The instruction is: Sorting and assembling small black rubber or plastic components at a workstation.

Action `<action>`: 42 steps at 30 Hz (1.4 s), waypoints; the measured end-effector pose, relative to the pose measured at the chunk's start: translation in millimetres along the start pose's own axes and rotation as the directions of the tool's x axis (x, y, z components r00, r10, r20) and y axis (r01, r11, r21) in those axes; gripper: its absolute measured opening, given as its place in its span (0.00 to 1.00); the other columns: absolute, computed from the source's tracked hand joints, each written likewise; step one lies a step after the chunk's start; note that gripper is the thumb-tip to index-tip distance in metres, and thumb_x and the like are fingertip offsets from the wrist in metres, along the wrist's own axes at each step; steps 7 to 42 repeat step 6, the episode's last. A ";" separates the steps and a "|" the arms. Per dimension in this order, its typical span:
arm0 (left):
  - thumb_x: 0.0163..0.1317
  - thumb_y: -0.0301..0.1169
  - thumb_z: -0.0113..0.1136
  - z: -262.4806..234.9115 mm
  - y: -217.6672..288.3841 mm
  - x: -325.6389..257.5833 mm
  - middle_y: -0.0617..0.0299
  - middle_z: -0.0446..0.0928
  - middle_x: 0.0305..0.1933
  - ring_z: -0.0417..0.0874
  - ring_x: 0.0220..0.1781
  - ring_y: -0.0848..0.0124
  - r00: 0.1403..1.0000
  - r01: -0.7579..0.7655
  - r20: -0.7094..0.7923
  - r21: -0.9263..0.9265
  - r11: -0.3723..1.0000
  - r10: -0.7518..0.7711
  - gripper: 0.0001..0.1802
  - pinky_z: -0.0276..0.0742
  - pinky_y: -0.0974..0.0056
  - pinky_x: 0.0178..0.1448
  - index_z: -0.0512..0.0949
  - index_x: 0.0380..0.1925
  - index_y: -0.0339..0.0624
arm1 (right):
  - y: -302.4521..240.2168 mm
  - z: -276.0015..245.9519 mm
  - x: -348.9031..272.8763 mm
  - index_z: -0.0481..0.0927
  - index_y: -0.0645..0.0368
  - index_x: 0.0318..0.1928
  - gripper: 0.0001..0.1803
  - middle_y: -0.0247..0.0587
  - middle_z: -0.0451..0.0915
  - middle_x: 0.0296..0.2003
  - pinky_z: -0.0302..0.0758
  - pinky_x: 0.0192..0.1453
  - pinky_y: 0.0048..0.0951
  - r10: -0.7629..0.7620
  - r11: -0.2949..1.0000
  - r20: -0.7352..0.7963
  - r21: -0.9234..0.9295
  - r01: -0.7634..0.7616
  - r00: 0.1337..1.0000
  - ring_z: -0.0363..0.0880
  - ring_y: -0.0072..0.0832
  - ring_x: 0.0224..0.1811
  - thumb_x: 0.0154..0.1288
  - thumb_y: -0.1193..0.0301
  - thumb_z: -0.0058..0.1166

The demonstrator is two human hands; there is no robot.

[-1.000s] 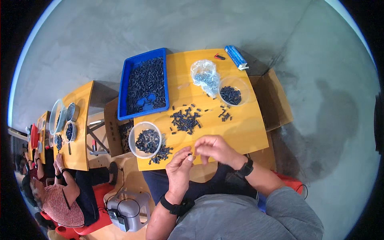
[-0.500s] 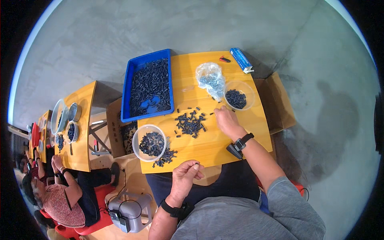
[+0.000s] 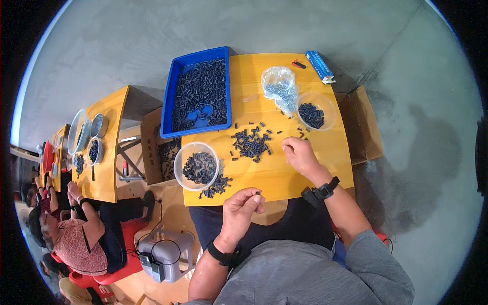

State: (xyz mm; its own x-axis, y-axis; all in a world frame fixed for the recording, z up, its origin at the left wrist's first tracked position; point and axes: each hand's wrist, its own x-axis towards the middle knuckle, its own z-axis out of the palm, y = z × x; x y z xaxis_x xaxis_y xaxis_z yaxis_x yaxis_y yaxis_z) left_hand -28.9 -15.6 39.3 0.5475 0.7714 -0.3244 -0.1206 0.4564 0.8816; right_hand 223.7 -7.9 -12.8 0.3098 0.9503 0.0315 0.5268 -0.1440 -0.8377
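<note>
My left hand is closed in a pinch at the table's front edge, with a small dark part between thumb and forefinger. My right hand is over the table, right of a loose pile of small black cylindrical parts. Its fingers are pressed together, and whatever they hold is hidden. Beyond it, a clear round bowl contains more black parts. A second clear bowl with small dark pieces stands at the front left, and more such pieces lie heaped against it.
A blue tray of black parts stands at the back left. A clear plastic bag of small pieces, a red-and-black tool and a blue box lie farther back. Cardboard boxes flank the table. At left, another person sits working.
My right hand has drawn back a little toward me, away from the right bowl and the bag. My left hand keeps its pinch at the table edge. The whole view has shifted slightly.
</note>
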 end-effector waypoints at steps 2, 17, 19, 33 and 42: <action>0.65 0.22 0.55 1.0 2.3 -1.1 0.59 0.81 0.34 0.80 0.30 0.73 1.000 -0.013 0.006 0.011 1.000 0.013 0.07 0.77 0.69 0.38 0.77 0.42 0.33 | -20.4 -0.8 -13.6 0.77 0.64 0.36 0.04 0.44 0.81 0.31 0.76 0.33 0.34 0.119 0.982 0.064 0.142 -0.128 0.991 0.78 0.39 0.26 0.62 0.78 0.49; 0.65 0.23 0.56 5.2 5.5 -3.7 0.58 0.81 0.35 0.80 0.30 0.72 0.999 -0.043 0.021 0.037 0.998 0.042 0.08 0.77 0.69 0.39 0.77 0.43 0.32 | -27.9 9.3 -35.5 0.76 0.59 0.45 0.08 0.40 0.82 0.32 0.78 0.33 0.34 0.215 0.842 0.205 0.457 -0.288 0.955 0.80 0.37 0.25 0.67 0.77 0.47; 0.65 0.23 0.56 5.2 5.5 -3.7 0.58 0.81 0.35 0.80 0.30 0.72 0.999 -0.043 0.021 0.037 0.998 0.042 0.08 0.77 0.69 0.39 0.77 0.43 0.32 | -27.9 9.3 -35.5 0.76 0.59 0.45 0.08 0.40 0.82 0.32 0.78 0.33 0.34 0.215 0.842 0.205 0.457 -0.288 0.955 0.80 0.37 0.25 0.67 0.77 0.47; 0.65 0.23 0.56 5.2 5.5 -3.7 0.58 0.81 0.35 0.80 0.30 0.72 0.999 -0.043 0.021 0.037 0.998 0.042 0.08 0.77 0.69 0.39 0.77 0.43 0.32 | -27.9 9.3 -35.5 0.76 0.59 0.45 0.08 0.40 0.82 0.32 0.78 0.33 0.34 0.215 0.842 0.205 0.457 -0.288 0.955 0.80 0.37 0.25 0.67 0.77 0.47; 0.65 0.23 0.56 5.2 5.5 -3.7 0.58 0.81 0.35 0.80 0.30 0.72 0.999 -0.043 0.021 0.037 0.998 0.042 0.08 0.77 0.69 0.39 0.77 0.43 0.32 | -27.9 9.3 -35.5 0.76 0.59 0.45 0.08 0.40 0.82 0.32 0.78 0.33 0.34 0.215 0.842 0.205 0.457 -0.288 0.955 0.80 0.37 0.25 0.67 0.77 0.47</action>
